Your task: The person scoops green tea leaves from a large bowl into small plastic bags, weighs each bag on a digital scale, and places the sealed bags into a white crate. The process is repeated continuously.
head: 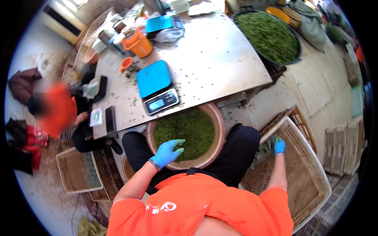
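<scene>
My left hand (167, 154), in a blue glove with green-stained fingertips, hovers over a round tub (219, 138). Its thumb and fingers are spread, and I see nothing between them. Fine green plant pieces (195, 132) fill much of the tub, which stands between my knees. Off to the right, my gloved right hand (279, 147) reaches down into a white-rimmed plastic mesh crate (307, 168). Greenish clear plastic packets (262, 155) lie beside its fingers at the crate's left side. Whether it grips one cannot be made out.
Before me stands a table (206, 65) with a blue-topped digital scale (154, 79), its display lit, and an orange bucket (138, 44). A large black basin of green leaves (265, 35) is at back right. Another person (59, 106) sits left, near a second crate (73, 171).
</scene>
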Available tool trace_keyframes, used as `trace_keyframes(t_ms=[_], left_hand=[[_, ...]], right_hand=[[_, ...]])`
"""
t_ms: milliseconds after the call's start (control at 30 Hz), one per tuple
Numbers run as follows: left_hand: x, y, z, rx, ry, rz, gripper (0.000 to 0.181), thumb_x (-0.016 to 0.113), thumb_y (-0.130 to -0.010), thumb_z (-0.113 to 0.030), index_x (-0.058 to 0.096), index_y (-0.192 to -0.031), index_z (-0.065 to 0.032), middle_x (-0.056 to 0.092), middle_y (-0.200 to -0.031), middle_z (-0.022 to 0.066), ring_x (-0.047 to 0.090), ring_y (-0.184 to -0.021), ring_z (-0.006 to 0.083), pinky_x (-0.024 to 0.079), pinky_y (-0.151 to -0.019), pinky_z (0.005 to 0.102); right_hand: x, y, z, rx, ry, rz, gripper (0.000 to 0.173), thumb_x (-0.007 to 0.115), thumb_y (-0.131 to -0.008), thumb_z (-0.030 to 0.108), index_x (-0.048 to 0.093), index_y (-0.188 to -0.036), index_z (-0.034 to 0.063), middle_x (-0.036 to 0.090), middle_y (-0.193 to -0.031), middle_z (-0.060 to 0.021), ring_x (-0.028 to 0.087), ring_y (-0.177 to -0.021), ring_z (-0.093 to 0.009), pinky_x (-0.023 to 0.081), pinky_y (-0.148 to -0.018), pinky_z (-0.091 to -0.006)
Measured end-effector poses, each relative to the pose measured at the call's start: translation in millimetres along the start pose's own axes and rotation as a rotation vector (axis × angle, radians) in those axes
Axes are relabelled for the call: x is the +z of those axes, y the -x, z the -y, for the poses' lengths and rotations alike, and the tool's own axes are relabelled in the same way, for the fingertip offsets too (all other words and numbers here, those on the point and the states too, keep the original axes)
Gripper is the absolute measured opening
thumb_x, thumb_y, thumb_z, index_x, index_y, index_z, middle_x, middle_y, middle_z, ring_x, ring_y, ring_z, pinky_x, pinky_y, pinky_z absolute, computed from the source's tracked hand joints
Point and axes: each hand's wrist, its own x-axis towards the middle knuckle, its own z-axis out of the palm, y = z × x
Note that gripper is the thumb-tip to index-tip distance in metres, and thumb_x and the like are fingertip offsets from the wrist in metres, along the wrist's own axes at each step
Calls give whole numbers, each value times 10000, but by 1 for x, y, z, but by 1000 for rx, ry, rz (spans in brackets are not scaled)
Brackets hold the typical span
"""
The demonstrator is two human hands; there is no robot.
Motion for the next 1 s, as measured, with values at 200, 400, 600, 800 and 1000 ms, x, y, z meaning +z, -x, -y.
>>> trace_keyframes(t_ms=[200,400,600,800,1000], left_hand=[[-70,-2,-6,331,-218,-630,339,650,-841,-100,635,-1177,-60,665,-1074,142,656,-952,270,512,-845,324],[-183,-66,60,284,-309,-983,441,641,-832,-95,562,-1261,-30,584,-1224,193,561,-1129,336,430,-984,385],[-247,-139,98,160,-553,-852,473,641,-831,-131,533,-1284,-47,544,-1262,193,510,-1161,361,409,-998,420],[-261,-187,99,223,-633,-713,520,638,-798,-162,525,-1287,-27,506,-1287,231,465,-1192,414,363,-1015,471],[-264,-182,93,119,-602,-636,561,621,-775,-155,508,-1302,0,464,-1305,268,423,-1210,449,334,-1029,490]], right_hand=[[-44,-7,99,-136,355,-37,411,660,-826,154,598,-1194,-19,644,-1142,-188,628,-1030,-298,486,-903,-388],[-51,85,412,-919,-71,-225,315,632,-847,144,626,-1133,13,631,-1159,-180,607,-1057,-329,478,-926,-394],[15,41,608,-1329,-56,-157,274,630,-844,154,650,-1101,62,641,-1121,-165,609,-1002,-349,497,-869,-409],[103,-129,754,-1218,245,-332,518,600,-863,387,552,-1279,82,580,-1259,-170,534,-1187,-317,422,-1000,-398],[165,-210,872,-977,426,-433,761,642,-758,592,551,-1245,15,642,-1138,-189,638,-1016,-332,502,-863,-443]])
